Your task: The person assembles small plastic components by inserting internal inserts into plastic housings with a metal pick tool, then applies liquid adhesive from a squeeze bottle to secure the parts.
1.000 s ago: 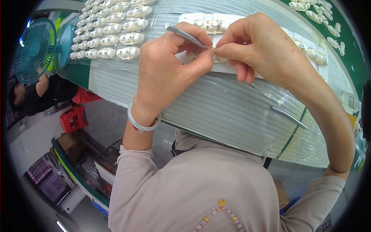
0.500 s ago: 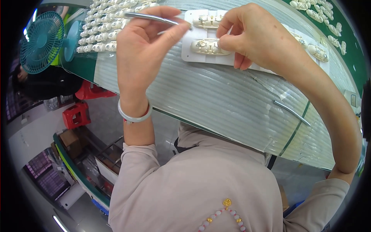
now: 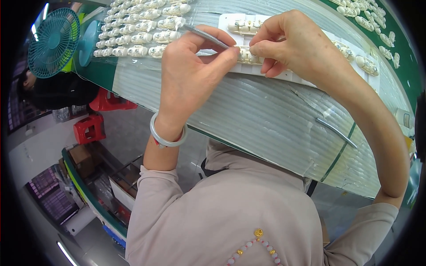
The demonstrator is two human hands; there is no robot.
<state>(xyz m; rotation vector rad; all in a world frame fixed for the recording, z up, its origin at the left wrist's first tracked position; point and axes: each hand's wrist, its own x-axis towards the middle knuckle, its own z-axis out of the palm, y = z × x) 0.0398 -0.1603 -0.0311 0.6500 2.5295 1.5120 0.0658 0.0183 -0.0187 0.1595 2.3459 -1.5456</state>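
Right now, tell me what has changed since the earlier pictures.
The left hand swung leftward, away from the white part, then returned rightward to it, keeping hold of the silver rod. The right hand stayed at the part; the loose metal rod still lies apart from both hands.

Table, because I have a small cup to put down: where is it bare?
The table is barest between the left hand, the white tray, the near edge and the loose metal rod. Smaller: left of that hand, below the rows of white pieces. Crowded: those rows, the tray around the right hand, and the scattered white pieces at upper right.
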